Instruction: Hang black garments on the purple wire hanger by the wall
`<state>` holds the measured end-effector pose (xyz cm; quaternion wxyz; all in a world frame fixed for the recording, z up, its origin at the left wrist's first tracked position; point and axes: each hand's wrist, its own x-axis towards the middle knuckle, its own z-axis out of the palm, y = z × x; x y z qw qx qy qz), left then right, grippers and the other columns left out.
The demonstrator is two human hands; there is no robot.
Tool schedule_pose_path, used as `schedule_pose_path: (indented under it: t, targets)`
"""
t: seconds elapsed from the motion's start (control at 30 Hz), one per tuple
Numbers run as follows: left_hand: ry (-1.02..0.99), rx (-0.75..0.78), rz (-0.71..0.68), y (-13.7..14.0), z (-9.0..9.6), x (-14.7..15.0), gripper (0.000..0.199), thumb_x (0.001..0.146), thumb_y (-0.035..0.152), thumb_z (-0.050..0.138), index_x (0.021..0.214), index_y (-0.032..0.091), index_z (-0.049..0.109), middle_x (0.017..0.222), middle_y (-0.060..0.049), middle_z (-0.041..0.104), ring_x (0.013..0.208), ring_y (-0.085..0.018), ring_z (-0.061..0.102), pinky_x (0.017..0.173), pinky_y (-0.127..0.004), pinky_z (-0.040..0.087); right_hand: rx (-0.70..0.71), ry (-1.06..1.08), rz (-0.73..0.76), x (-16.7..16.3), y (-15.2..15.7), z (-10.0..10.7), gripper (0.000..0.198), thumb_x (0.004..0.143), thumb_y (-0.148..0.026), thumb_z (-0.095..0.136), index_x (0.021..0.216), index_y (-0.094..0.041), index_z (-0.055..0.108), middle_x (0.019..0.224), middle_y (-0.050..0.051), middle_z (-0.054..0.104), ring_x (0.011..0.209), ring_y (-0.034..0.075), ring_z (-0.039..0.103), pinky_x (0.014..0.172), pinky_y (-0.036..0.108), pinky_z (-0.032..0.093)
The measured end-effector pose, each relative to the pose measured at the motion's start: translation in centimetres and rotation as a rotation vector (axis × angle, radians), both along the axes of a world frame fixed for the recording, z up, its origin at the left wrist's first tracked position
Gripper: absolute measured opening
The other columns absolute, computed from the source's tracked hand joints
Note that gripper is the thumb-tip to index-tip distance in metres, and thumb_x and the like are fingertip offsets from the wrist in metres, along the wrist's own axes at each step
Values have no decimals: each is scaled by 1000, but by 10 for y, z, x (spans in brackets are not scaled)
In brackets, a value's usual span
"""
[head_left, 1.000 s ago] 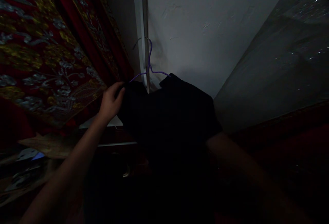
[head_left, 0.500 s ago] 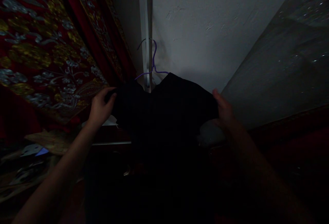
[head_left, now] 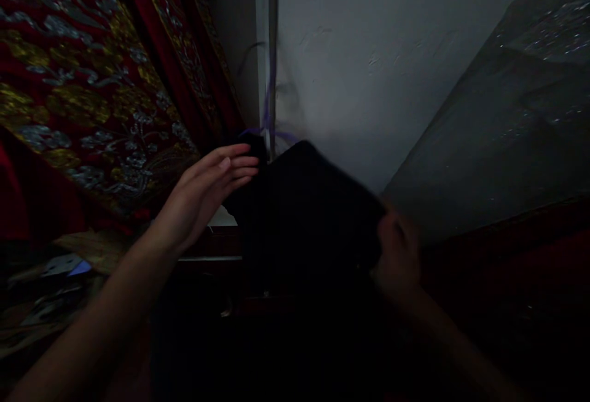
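A black short-sleeved shirt hangs from a purple wire hanger, whose hook shows above the collar, blurred. My left hand lies over the shirt's left shoulder, palm inward, with its fingers stretched out towards the collar and slightly apart. At the other side, my right hand has its fingers curled on the edge of the right sleeve. The shirt's lower part is lost in the dark.
Behind the hanger runs a pale vertical strip beside a white wall. Red cloth with gold and silver embroidery hangs at the left. Crinkled clear plastic sheeting covers the right side. Cluttered items lie at lower left.
My left hand has let go of the left sleeve and moved right onto the shoulder, fingers now straight. My right hand has shifted lower with the right sleeve, and the hanger has swayed.
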<state>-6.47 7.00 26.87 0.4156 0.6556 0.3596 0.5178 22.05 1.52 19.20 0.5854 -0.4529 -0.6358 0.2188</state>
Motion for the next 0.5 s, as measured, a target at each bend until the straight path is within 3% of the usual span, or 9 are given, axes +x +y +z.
schedule_pose_path:
  t: [0.07, 0.13, 0.17, 0.23, 0.3, 0.37, 0.43, 0.5]
  targets:
    - [-29, -215, -122, -11, -1, 0, 33, 96, 42, 47, 114, 22, 67, 116, -11, 72, 113, -28, 68, 97, -47, 56, 58, -317, 395, -21, -22, -10, 60, 88, -73, 54, 128, -29, 65, 105, 12, 73, 91, 30, 71, 72, 42, 59]
    - [-8, -414, -186, -22, -9, -6, 31, 92, 45, 52, 105, 22, 66, 96, -10, 71, 92, -26, 70, 83, -44, 59, 127, -533, 715, -38, -29, -15, 68, 83, -74, 62, 132, -26, 63, 111, 13, 73, 96, 30, 71, 79, 42, 59]
    - [32, -489, -210, -27, -15, -13, 31, 90, 48, 56, 105, 22, 65, 86, -8, 68, 79, -23, 68, 73, -40, 59, 138, -580, 799, -42, -26, -16, 68, 84, -71, 63, 134, -25, 62, 117, 12, 72, 103, 30, 70, 86, 42, 59]
    - [181, -578, -272, -39, -25, -31, 32, 87, 51, 64, 106, 24, 65, 71, -1, 58, 60, -16, 56, 56, -30, 51, 118, -566, 739, -43, -9, -19, 54, 92, -58, 61, 136, -25, 59, 129, 12, 68, 118, 27, 65, 100, 42, 54]
    - [390, -587, -307, -50, -31, -54, 30, 89, 52, 65, 102, 25, 66, 69, 1, 56, 57, -13, 50, 51, -25, 44, 93, -507, 482, -35, 16, -24, 44, 96, -44, 60, 137, -27, 57, 138, 12, 63, 129, 26, 59, 110, 46, 48]
    - [586, -499, -268, -56, -27, -75, 28, 92, 53, 62, 93, 25, 69, 76, -1, 61, 62, -14, 53, 52, -23, 44, 83, -441, 231, -26, 41, -35, 49, 93, -39, 64, 140, -27, 55, 146, 14, 56, 138, 29, 50, 117, 53, 39]
    - [694, -352, -192, -56, -18, -88, 29, 93, 53, 60, 87, 26, 71, 80, -2, 65, 67, -16, 56, 54, -23, 47, 12, -369, 226, -21, 60, -49, 52, 90, -42, 68, 138, -25, 58, 148, 13, 55, 141, 30, 49, 120, 54, 36]
    - [696, -199, -123, -49, -10, -92, 31, 93, 53, 59, 84, 26, 72, 75, -2, 66, 64, -17, 57, 53, -24, 47, -161, -283, 391, -19, 70, -60, 40, 90, -49, 65, 119, -23, 70, 129, 11, 70, 125, 30, 63, 112, 51, 46]
